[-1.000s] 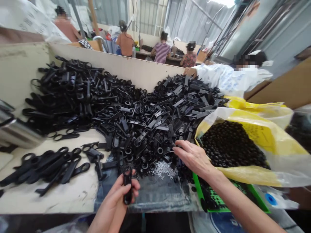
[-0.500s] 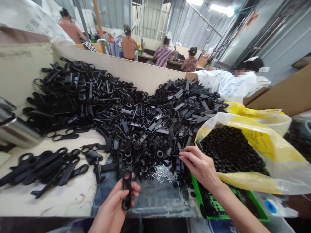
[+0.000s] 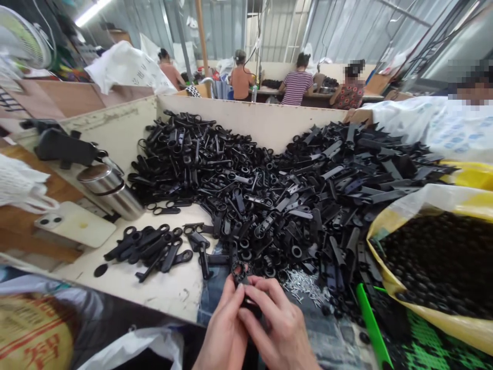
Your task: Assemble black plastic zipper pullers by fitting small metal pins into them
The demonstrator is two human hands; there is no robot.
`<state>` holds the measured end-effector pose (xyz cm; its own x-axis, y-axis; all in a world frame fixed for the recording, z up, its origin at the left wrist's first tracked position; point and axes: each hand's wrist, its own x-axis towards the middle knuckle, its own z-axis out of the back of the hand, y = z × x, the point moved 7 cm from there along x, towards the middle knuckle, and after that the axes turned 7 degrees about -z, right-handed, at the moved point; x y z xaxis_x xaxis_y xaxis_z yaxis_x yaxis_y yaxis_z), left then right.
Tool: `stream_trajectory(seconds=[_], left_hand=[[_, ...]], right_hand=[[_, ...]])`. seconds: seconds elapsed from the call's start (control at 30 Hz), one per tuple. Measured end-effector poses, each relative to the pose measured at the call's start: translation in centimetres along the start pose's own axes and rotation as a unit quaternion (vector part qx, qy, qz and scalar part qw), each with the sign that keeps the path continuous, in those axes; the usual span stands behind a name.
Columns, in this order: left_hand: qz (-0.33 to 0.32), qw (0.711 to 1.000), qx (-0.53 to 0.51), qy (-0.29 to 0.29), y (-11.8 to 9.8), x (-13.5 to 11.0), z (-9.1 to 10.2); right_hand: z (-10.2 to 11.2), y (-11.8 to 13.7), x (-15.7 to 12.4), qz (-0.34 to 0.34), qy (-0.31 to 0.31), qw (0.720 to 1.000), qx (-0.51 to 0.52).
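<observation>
At the far left a fan point(image 3: 26, 38) sits high up, and below it a white phone point(image 3: 75, 223) lies back-up at the edge of the cream counter point(image 3: 162, 293). A steel flask point(image 3: 110, 191) lies tilted on its side just beside a small group of black zipper pulls point(image 3: 148, 249), which rest on the bare counter, apart from the main heap. That big heap of pulls point(image 3: 277, 205) fills the middle, banked against the counter's raised wall point(image 3: 246, 118). At its near edge the left hand point(image 3: 225, 329) and right hand point(image 3: 279, 329) come together, fingers curled and closed, with the fingertips of both pinching a single ring-ended pull point(image 3: 241, 272); most of it is hidden behind the fingers. Just right of them lies a scatter of small silver pins point(image 3: 304, 288), then the bright green edge of a tray point(image 3: 372, 318). Further right, a yellow-and-clear plastic bag point(image 3: 431, 198) sags open, packed with round black pieces point(image 3: 435, 262). Across the heap, a co-worker's white sleeve point(image 3: 435, 126) reaches along the far wall, and other people point(image 3: 296, 87) sit at a bench beyond.
</observation>
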<state>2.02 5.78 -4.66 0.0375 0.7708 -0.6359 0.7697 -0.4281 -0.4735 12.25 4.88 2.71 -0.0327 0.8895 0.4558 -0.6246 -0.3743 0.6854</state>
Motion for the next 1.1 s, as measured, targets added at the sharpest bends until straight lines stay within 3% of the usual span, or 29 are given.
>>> stream_trajectory(seconds=[0.1,0.33,0.47,0.77,0.87,0.97,1.1], left_hand=[[0.021,1.0,-0.01,-0.021,-0.5,-0.4,0.0],[0.017,0.996,-0.001,0.083,0.2,0.3,0.6],[-0.015,0.99,0.006,0.14,0.4,0.5,0.7],[-0.015,0.986,0.019,0.163,0.8,0.2,0.3],[-0.016,0.988,0.059,0.144,1.0,0.2,0.3],[-0.031,0.991,0.1,0.082,1.1,0.5,1.5],[-0.09,0.975,0.203,0.013,-0.2,0.9,3.4]], right_hand=[[-0.3,0.0,-0.6,0.012,0.014,1.0,0.021],[0.4,0.5,-1.2,0.055,0.001,0.998,-0.026],[-0.1,0.3,-2.2,0.039,-0.057,0.996,-0.05],[-0.5,0.0,-2.6,0.041,-0.088,0.993,-0.065],[-0.2,0.5,-2.2,0.052,-0.085,0.991,-0.093],[-0.2,0.8,-2.1,0.045,-0.052,0.994,-0.084],[-0.2,-0.4,-2.0,-0.052,0.017,0.998,0.028]])
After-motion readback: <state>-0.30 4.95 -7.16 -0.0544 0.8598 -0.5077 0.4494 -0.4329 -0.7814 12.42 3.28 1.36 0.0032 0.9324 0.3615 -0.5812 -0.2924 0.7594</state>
